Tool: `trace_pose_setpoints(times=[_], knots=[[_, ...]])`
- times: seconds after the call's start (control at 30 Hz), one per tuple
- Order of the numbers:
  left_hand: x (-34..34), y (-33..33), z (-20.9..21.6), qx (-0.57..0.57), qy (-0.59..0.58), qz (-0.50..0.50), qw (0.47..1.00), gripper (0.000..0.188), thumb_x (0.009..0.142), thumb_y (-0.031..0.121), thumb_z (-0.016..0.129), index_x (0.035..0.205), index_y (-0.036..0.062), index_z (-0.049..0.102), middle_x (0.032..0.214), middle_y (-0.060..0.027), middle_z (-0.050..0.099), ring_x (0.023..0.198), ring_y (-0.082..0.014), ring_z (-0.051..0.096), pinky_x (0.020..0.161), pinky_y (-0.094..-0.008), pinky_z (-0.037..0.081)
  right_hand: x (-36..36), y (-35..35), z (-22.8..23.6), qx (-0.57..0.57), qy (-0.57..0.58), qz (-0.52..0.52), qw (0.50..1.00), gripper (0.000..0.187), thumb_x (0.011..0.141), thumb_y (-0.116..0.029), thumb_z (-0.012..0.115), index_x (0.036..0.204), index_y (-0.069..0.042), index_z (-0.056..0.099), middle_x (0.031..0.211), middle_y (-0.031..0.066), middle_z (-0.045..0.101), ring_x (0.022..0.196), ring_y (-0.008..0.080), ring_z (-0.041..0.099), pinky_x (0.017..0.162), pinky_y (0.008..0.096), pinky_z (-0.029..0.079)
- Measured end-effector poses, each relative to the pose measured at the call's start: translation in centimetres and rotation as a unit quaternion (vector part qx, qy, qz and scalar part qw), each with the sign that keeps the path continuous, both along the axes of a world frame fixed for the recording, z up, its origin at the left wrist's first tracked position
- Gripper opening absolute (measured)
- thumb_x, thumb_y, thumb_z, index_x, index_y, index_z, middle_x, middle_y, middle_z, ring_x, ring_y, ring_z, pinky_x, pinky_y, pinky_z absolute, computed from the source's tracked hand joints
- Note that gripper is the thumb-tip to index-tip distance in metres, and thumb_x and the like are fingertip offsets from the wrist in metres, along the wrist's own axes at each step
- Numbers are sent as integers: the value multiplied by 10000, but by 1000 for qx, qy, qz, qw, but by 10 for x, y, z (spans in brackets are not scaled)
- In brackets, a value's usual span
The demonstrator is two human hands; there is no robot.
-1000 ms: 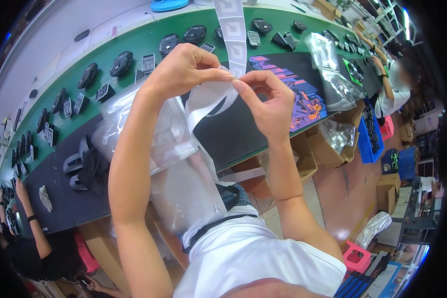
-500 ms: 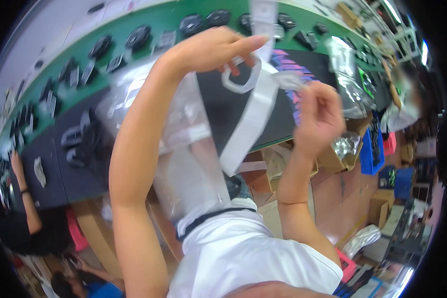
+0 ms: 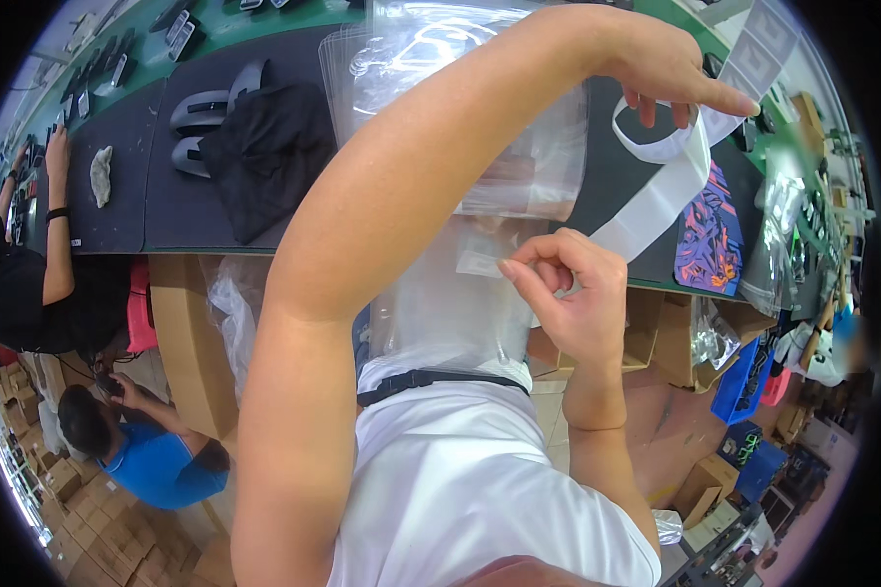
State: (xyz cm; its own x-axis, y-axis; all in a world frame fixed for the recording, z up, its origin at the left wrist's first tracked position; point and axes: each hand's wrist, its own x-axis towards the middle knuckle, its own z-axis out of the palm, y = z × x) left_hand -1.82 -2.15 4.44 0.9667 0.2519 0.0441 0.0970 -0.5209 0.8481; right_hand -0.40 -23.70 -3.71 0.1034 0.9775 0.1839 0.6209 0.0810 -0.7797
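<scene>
My left hand (image 3: 661, 70) reaches far across to the upper right, its fingers closed on a long white label strip (image 3: 656, 207). The strip bends in a loop below those fingers, and its upper part bears square labels. A small, pale, part-clear label (image 3: 478, 260) is pinched at one edge between the thumb and forefinger of my right hand (image 3: 579, 289). It is over a clear plastic bag (image 3: 439, 308) that hangs past the table edge in front of my waist. Whether the label touches the bag, I cannot tell. More clear bags (image 3: 533, 157) lie farther in, partly behind my left forearm.
A black cloth (image 3: 274, 157) and grey curved parts (image 3: 201, 112) lie left on the dark table mat (image 3: 171, 210). A patterned card (image 3: 710, 240) lies right. Cardboard boxes (image 3: 680, 338) and a blue bin (image 3: 737, 389) stand below the edge. Two people work at the left.
My right hand has drawn the small label away from the strip, down and left to the plastic bag. My left hand still holds the strip. The view has shifted.
</scene>
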Motion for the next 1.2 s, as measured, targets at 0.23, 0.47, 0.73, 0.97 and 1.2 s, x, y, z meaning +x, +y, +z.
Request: trace_pose_setpoints(times=[0.23,0.47,0.73,0.97,1.2], knots=[[-8,-1,6,46,19,17,999,900,941,718,360,913,-108,718,772,-214,707,750,-302,696,787,-404,532,-3,5,12,-25,-25,9,999,129,722,-69,803,764,-46,683,555,12,429,502,131,424,479,289,345],[-11,0,7,40,-15,-9,999,863,945,697,370,909,-87,729,735,-196,703,731,-296,688,785,-399,527,-4,7,8,-38,-23,-12,999,128,723,-78,805,777,-40,695,541,10,412,489,126,421,478,285,350],[-9,-1,7,43,11,15,999,860,936,704,382,904,-82,730,733,-191,702,726,-294,684,767,-392,527,-7,6,4,-44,-30,-12,999,133,723,-80,808,774,-32,695,535,13,409,485,128,432,479,287,365],[-9,1,5,24,0,3,1000,831,938,689,400,872,-71,728,787,-198,715,756,-300,692,781,-400,532,-10,9,-24,52,-75,-45,995,134,714,-53,811,778,-47,693,557,24,468,511,153,469,493,301,397],[-8,-3,10,24,29,31,999,810,933,690,418,874,-53,735,834,-186,730,788,-305,702,809,-402,536,-14,7,-52,213,-128,-20,968,233,691,-14,795,897,-58,696,811,42,624,712,208,590,643,328,455]])
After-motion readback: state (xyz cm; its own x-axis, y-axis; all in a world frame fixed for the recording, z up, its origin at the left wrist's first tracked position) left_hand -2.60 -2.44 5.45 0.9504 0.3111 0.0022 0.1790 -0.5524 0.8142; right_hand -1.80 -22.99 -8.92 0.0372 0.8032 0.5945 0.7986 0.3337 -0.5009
